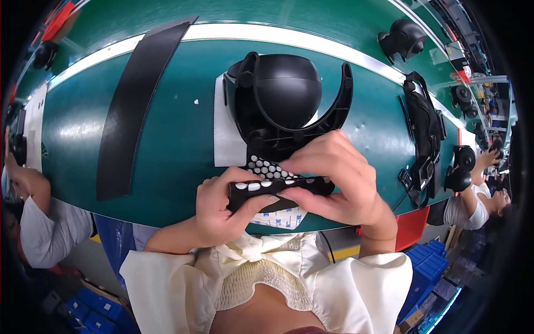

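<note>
Close to the table's front edge, my left hand (218, 207) pinches the left end of a dark strip with white round pads (253, 186) between thumb and fingers. My right hand (342, 181) is closed on the strip's right side, its thumb below and its fingertips at the dotted upper part. A white backing sheet with blue print (283, 218) hangs under the strip. Just beyond my hands stands a glossy black rounded housing (286, 92) with a curved arm (340, 106) reaching right. It rests on a white foam sheet (223, 133).
A long black flat sheet (133, 111) lies on the green table (183, 161) at left. Black straps and cables (425, 136) lie at right. Another black housing (407, 40) stands at the far right. Blue bins (425, 267) are below right. Other people sit at both sides.
</note>
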Demonstrator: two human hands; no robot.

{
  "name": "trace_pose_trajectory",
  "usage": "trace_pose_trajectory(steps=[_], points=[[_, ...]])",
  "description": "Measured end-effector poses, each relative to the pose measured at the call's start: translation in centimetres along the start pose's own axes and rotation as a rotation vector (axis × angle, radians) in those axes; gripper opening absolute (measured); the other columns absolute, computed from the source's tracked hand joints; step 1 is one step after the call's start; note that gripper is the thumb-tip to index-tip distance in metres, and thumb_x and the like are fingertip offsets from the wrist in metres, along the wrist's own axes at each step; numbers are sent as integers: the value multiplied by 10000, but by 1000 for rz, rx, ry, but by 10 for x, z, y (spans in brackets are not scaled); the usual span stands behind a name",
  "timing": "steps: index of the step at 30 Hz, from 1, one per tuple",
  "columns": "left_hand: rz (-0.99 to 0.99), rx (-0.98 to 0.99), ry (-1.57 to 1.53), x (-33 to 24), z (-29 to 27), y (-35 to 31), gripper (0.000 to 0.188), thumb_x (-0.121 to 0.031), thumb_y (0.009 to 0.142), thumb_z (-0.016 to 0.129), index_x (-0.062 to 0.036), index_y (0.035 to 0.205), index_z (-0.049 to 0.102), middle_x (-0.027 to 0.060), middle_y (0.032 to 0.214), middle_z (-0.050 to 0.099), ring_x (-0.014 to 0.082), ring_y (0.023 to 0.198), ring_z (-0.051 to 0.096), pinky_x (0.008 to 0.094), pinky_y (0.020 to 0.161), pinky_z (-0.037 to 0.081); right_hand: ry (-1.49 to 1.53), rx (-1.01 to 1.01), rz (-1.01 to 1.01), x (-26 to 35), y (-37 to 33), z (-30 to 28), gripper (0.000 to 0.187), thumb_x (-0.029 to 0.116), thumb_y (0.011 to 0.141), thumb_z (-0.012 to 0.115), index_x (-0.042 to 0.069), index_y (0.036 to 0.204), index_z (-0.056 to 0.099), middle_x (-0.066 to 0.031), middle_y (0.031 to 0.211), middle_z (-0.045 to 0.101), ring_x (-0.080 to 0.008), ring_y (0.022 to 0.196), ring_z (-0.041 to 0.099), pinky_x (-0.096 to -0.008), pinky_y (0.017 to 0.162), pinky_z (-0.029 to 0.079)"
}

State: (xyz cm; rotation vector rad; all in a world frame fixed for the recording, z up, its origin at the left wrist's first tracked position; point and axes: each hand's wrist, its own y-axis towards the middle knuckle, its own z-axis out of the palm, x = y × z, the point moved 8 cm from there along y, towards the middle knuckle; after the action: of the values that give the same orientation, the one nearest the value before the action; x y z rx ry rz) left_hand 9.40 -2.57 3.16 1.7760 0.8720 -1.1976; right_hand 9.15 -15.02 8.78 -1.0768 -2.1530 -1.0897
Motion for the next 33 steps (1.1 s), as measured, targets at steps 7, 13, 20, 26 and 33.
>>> trace_pose_trajectory(steps=[7,13,20,26,33], points=[[-92,102,-93,6,8,3,242,-60,744,636,-9,911,468,84,753,623,124,657,618,215,565,462,-129,59,-199,8,-8,3,158,24,596,673,38,735,599,-82,801,599,-207,697,548,-290,610,391],[-239,311,-219,27,32,1,229,-23,786,539,16,987,436,158,1092,412,240,1016,450,294,884,350,-23,-71,168,-21,-10,-29,127,-25,641,621,27,752,588,-147,1052,541,-236,870,518,-279,692,411],[32,340,-438,11,31,1,208,-30,733,602,-14,914,502,234,1244,283,371,1157,291,448,977,263,-213,21,130,-24,-5,-10,134,-12,592,624,32,715,592,-159,1093,515,-262,972,480,-327,772,380],[62,326,-561,11,32,2,227,-49,736,606,-26,942,513,258,1277,233,380,1196,245,455,980,230,-279,46,133,-24,-3,-5,147,-24,579,628,35,708,589,-141,1101,507,-269,995,462,-342,808,376],[17,359,-553,13,29,0,202,-67,756,589,-32,943,521,255,1300,209,375,1213,224,442,997,185,-388,1,50,-17,-2,-1,182,-1,543,657,55,706,598,-94,1020,566,-247,921,523,-331,770,372]])
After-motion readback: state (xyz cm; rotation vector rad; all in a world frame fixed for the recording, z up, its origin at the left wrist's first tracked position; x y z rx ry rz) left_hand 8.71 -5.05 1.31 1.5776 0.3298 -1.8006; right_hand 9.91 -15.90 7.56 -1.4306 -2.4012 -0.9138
